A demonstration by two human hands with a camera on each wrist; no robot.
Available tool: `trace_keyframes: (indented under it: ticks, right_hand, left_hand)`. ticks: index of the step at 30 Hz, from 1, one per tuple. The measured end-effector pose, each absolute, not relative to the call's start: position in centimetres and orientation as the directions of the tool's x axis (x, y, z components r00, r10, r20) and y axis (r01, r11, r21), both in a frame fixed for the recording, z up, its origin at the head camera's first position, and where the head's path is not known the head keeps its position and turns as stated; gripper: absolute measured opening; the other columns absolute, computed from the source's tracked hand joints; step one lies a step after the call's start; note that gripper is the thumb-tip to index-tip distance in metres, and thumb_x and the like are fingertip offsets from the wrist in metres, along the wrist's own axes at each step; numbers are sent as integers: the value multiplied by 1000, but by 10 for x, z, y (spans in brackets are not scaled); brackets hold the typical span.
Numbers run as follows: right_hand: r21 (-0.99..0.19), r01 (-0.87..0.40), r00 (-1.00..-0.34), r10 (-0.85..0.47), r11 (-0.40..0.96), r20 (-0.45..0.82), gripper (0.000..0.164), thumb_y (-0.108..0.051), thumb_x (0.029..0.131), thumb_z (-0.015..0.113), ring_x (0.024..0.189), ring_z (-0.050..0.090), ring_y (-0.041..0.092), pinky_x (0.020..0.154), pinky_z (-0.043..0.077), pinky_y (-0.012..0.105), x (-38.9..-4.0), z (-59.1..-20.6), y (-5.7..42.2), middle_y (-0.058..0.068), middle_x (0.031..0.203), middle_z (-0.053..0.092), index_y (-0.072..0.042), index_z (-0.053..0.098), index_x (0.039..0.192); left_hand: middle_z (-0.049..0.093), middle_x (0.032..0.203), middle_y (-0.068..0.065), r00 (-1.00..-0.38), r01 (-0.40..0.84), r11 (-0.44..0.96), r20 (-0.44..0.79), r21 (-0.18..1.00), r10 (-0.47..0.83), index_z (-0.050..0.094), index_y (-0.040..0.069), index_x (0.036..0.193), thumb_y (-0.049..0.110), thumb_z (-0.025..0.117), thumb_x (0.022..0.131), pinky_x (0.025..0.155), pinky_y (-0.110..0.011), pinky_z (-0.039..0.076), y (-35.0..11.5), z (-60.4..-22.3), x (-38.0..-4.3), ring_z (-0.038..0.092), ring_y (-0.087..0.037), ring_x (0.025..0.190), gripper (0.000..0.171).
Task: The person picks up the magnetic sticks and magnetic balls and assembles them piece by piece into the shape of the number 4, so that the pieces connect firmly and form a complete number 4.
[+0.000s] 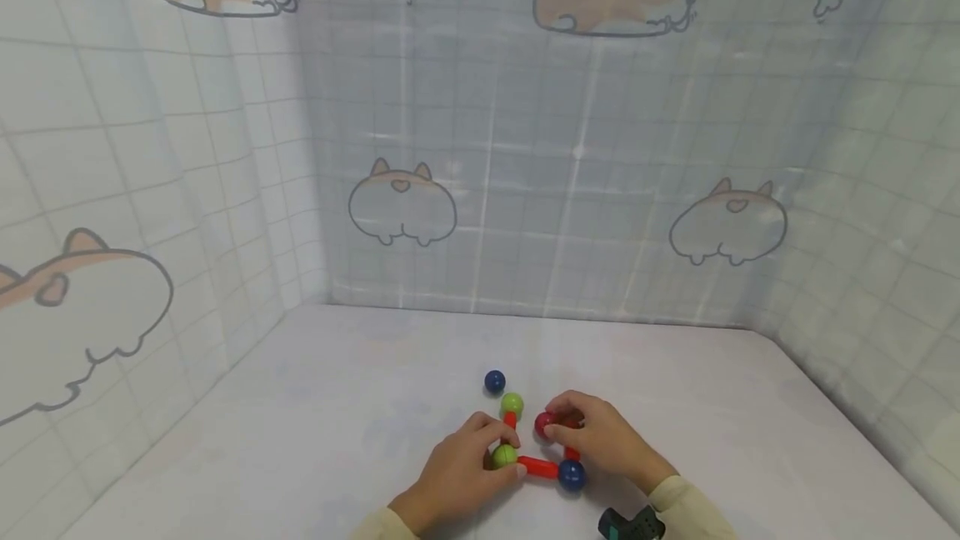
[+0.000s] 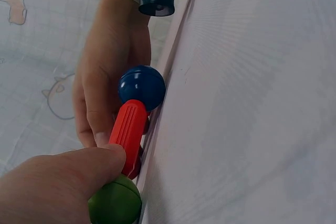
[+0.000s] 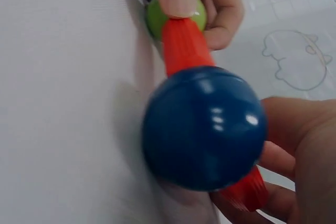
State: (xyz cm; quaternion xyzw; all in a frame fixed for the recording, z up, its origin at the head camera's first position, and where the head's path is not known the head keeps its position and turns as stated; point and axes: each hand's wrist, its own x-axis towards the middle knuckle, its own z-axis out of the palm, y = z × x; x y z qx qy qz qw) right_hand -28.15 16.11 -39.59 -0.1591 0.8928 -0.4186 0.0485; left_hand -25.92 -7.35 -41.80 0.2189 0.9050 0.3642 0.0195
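A white curtain (image 1: pixel 187 119) printed with dogs runs down the left of the frame and across behind a pale table (image 1: pixel 262 432). Low in the middle, a cream sleeve (image 1: pixel 384 525) leads up to the left hand (image 1: pixel 459 467), its thumb and forefinger curled close about a lower green ball (image 1: pixel 503 457), the thumb reaching onto the end of a lower red rod (image 1: pixel 540 467). Just above that hand an upper blue ball (image 1: pixel 494 382) sits by itself, near an upper green ball (image 1: pixel 512 404), which tops an upper red rod (image 1: pixel 511 419) partly hidden by the fingers. Right of these I can see a red ball (image 1: pixel 543 425), nipped between the thumb and forefinger of the right hand (image 1: pixel 603 440), the gap no wider than the ball. Below it, the lower red rod ends at a lower blue ball (image 1: pixel 572 476), where a right red rod (image 1: pixel 572 452) also meets it, coming from under that hand. At the bottom edge, right of centre, a dark device (image 1: pixel 632 525) sits by the right wrist
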Motion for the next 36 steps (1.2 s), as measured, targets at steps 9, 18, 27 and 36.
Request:
trace_keyframes:
  ticks: [9,18,27,36]
  right_hand:
    - [-753,-232,-956,-287,616,60,31,-33,86,74,91,58,18,78,54,36,-277,-400,155,-4,99,64,-16,63,110]
    - [-774,-198,-974,-213,601,83,33,-33,86,74,96,60,20,77,55,36,-274,-403,151,-2,104,65,-15,66,113]
    - [-823,-136,-990,-102,551,96,38,-35,87,72,94,61,20,80,54,39,-272,-404,153,0,107,64,-13,66,118]
    - [-847,-123,-990,-10,518,138,27,-25,88,71,93,60,18,83,53,38,-267,-398,151,-1,102,66,-12,66,111]
  left_hand:
    - [49,100,12,-896,403,641,140,653,421,64,35,97,50,72,83,61,-23,45,-79,-418,-258,49,-7,71,22]
    - [49,99,11,-893,404,635,135,659,429,64,34,98,47,73,83,61,-23,45,-82,-415,-255,50,-8,71,22]
    - [50,99,10,-895,384,630,104,675,434,64,33,97,45,74,82,62,-22,47,-84,-414,-252,51,-8,72,22]
    - [49,100,10,-893,385,633,99,671,439,64,34,97,47,74,82,62,-23,47,-87,-413,-250,51,-9,72,22]
